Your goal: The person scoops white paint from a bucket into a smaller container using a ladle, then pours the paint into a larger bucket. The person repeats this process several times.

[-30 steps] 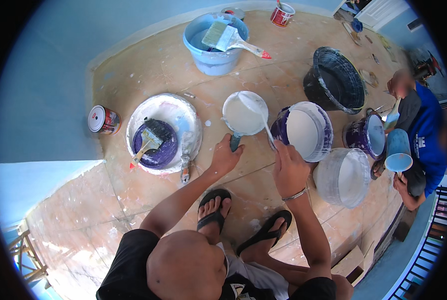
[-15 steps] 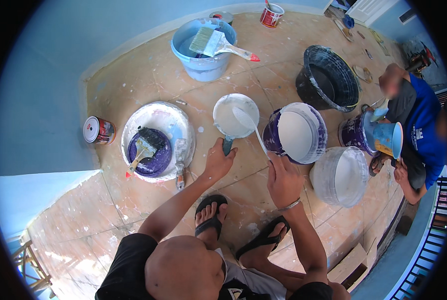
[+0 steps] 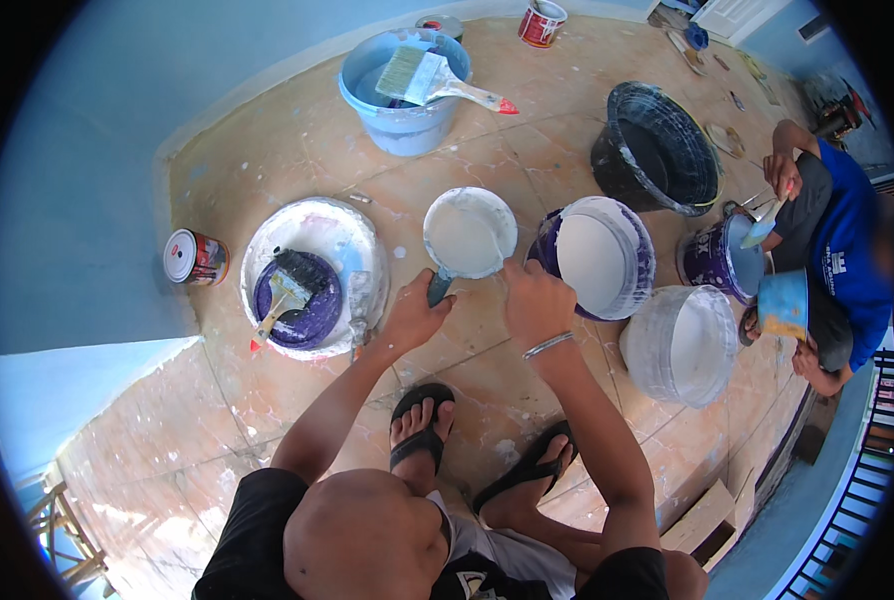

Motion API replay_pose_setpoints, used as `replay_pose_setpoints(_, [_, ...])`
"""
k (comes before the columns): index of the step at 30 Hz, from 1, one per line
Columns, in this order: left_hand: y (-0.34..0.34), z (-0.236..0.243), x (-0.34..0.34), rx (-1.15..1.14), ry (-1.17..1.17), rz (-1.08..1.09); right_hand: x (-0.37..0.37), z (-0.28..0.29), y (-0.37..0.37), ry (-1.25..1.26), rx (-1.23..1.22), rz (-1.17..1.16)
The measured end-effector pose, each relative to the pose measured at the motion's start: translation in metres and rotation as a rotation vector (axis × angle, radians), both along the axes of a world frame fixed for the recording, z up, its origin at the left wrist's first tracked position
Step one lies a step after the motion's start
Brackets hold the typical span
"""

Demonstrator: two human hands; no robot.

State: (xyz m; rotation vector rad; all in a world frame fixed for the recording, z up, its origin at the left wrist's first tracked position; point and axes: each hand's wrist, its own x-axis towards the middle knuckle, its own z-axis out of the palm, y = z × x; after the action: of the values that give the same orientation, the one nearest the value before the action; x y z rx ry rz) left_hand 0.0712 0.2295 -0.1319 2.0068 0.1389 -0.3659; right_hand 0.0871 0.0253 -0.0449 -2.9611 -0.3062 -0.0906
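My left hand (image 3: 415, 318) is closed round the grey handle of a paint-coated dipper (image 3: 441, 287), which holds creamy off-white paint. The dipper hangs level, with its mouth facing up. My right hand (image 3: 539, 303) grips a white spoon (image 3: 497, 240) close to the dipper's rim. The spoon's bowl is sunk in the paint and hidden; only a short piece of its handle shows. Just right of my right hand stands a purple pail (image 3: 649, 262) of white paint. Beside it is a clear plastic tub (image 3: 649, 360) with white paint inside.
On the left, a white lid (image 3: 375, 235) bears a purple lid, brush and scraper. A light-blue bucket (image 3: 397, 135) with a wide brush (image 3: 437, 85) across it stands beyond, near a black basin (image 3: 607, 165). At right, a person (image 3: 852, 250) holds a brush and a blue container.
My right hand has moved left toward the dipper, and the spoon's bowl has sunk into the paint. The person at right has lifted the brush hand and shifted the blue container.
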Motion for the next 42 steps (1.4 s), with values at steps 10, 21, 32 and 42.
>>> replay_pose_setpoints(10, [0.001, -0.005, -0.002, 0.043, -0.051, -0.035, 0.009, -0.016, -0.007, 0.26, 0.578, -0.198])
replay_pose_setpoints(21, [0.0, 0.008, -0.001, 0.019, 0.02, -0.008, -0.016, 0.067, -0.027, 0.075, 0.536, -0.095])
replay_pose_setpoints(32, [-0.001, 0.01, -0.001, 0.008, 0.019, -0.004, 0.007, 0.033, -0.004, -0.162, -0.062, 0.125])
replay_pose_setpoints(42, [-0.001, -0.002, -0.002, 0.052, -0.111, -0.033, 0.021, 0.02, -0.006, 0.19, 0.212, -0.012])
